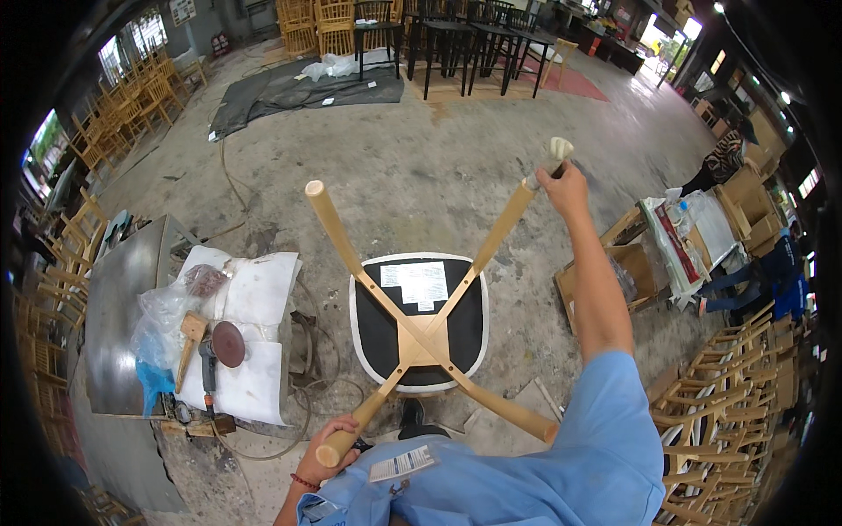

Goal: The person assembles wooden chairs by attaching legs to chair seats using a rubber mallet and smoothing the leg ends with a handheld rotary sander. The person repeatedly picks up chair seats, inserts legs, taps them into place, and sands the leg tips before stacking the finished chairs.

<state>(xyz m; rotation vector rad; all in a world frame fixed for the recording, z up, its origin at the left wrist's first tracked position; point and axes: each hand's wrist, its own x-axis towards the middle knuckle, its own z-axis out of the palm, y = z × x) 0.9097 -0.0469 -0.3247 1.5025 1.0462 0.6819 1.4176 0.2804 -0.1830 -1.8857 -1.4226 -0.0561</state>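
Note:
An upturned wooden chair or stool [423, 340] stands in front of me. Its splayed legs cross over a black seat underside with a white rim. My left hand [331, 445] is wrapped round the near left leg [361, 419], close to its end. At the end of the far right leg [504, 226], my right hand [564, 186] is closed on a small tool with a pale, brush-like head [560, 149]; its exact kind is hard to make out. White paper labels [421, 282] lie on the black underside.
On the left, a bench [127, 324] carries a handheld disc sander [210, 368], a wooden mallet [189, 337] and plastic bags. A hose [303, 412] trails on the floor. Stacked chairs [715, 430] crowd the right. Cartons [627, 276] and people stand beyond; dark chairs [447, 53] line the back.

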